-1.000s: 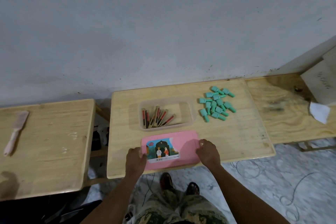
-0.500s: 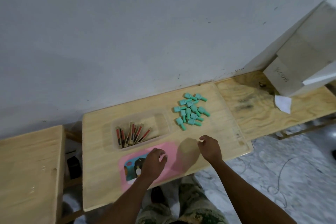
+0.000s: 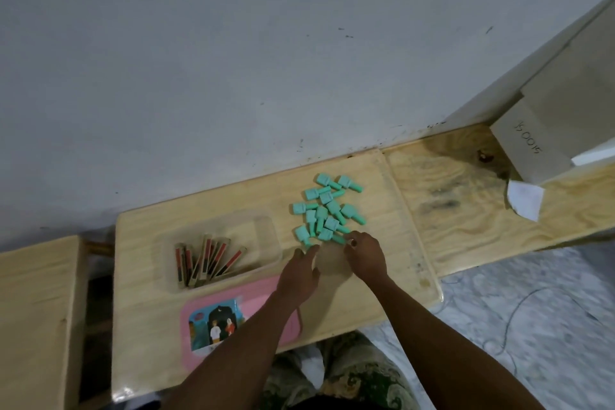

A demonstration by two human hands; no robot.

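Note:
A heap of several teal plastic pieces [image 3: 324, 210] lies on the back right of the small wooden table [image 3: 392, 263]. My right hand [image 3: 364, 253] is at the heap's near edge, with thumb and forefinger pinching the end of one teal piece [image 3: 336, 238]. My left hand [image 3: 299, 273] reaches in beside it, fingers straight, the tips touching another teal piece [image 3: 307, 241]. A clear plastic tray [image 3: 266, 243] to the left holds several brown and red sticks [image 3: 206, 260]. A pink lid with a picture label [image 3: 213, 326] lies at the table's front, partly under my left forearm.
A second wooden table [image 3: 33, 309] stands to the left across a gap. To the right runs a wooden bench [image 3: 466, 210] with a white box [image 3: 545, 130] and a scrap of white paper [image 3: 525, 200]. A grey wall is just behind, marble floor to the right.
Both hands left the pink lid and moved forward and right to the teal heap. The view has swung to the right, so the left table is mostly out of frame.

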